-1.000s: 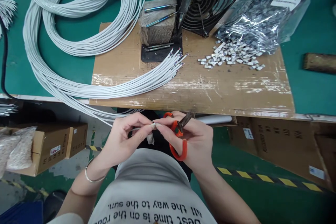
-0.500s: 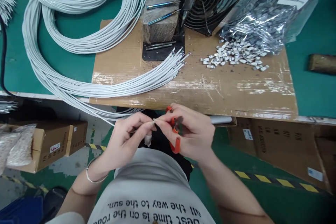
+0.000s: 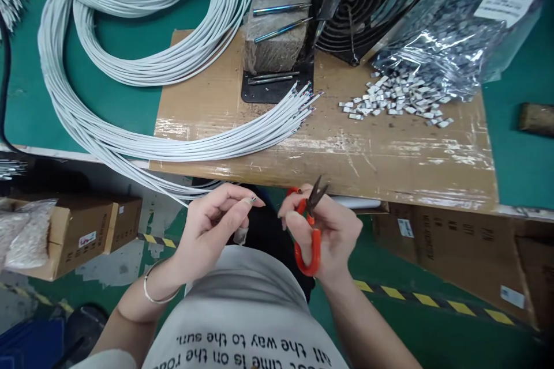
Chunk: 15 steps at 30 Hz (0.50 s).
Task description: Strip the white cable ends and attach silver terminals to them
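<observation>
My left hand [image 3: 220,216] pinches a small pale piece [image 3: 253,199] between thumb and forefinger; its tip looks metallic, and the rest is hidden by the fingers. Something whitish [image 3: 240,235] shows below those fingers, too indistinct to name. Red-handled scissors [image 3: 308,259] are in my right hand [image 3: 331,230], with fingers in the loops and the dark blades parted, pointing away from me. A gap separates the two hands, both just in front of the bench edge. White cables [image 3: 186,149] lie bundled beyond them, some running down over the edge behind my left hand.
Cardboard [image 3: 389,167] covers part of the green bench. On it are a pile of small white connectors [image 3: 398,98], a clear bag [image 3: 450,40] of more pieces, and a block [image 3: 277,52] with metal rods. A black fan grille [image 3: 359,6] stands behind. Cartons [image 3: 459,242] sit below.
My right hand has drawn away to the right from my left fingertips, and the scissors have swung up so the blades point forward. My left hand keeps its pinch.
</observation>
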Available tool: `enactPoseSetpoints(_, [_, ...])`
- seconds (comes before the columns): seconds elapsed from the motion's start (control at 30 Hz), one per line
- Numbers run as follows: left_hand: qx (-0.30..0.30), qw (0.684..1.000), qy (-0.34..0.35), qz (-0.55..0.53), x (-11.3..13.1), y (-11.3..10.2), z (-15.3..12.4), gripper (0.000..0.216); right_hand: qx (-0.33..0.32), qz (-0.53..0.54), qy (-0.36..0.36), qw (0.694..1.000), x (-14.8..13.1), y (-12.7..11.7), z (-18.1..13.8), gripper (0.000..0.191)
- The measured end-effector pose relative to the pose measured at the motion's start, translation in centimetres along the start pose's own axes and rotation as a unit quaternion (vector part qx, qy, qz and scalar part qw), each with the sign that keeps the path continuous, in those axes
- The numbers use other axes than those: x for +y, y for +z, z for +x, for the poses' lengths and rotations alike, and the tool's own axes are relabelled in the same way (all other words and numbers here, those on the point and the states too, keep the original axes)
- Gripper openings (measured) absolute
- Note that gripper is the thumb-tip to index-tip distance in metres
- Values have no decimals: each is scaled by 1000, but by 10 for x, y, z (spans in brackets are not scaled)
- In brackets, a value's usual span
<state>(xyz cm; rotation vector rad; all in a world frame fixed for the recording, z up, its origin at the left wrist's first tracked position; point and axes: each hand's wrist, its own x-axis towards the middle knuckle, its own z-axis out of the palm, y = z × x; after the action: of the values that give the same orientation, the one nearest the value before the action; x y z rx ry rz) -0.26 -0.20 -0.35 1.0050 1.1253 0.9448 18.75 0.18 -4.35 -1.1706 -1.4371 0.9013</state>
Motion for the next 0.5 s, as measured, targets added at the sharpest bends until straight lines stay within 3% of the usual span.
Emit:
enactPoseSetpoints(0.13, [-4, 1000, -7, -20, 2, -2, 1, 18, -56, -23, 8, 998, 0, -13, -3, 33])
enactPoseSetpoints(0.27, [-5, 1000, 0, -8, 3, -1, 0, 18, -71, -51, 31, 996, -4, -14, -4, 40])
enactPoseSetpoints(0.5, [-5, 1000, 4, 3, 6, 1, -2, 19, -86, -84, -30, 992, 1, -16, -8, 37])
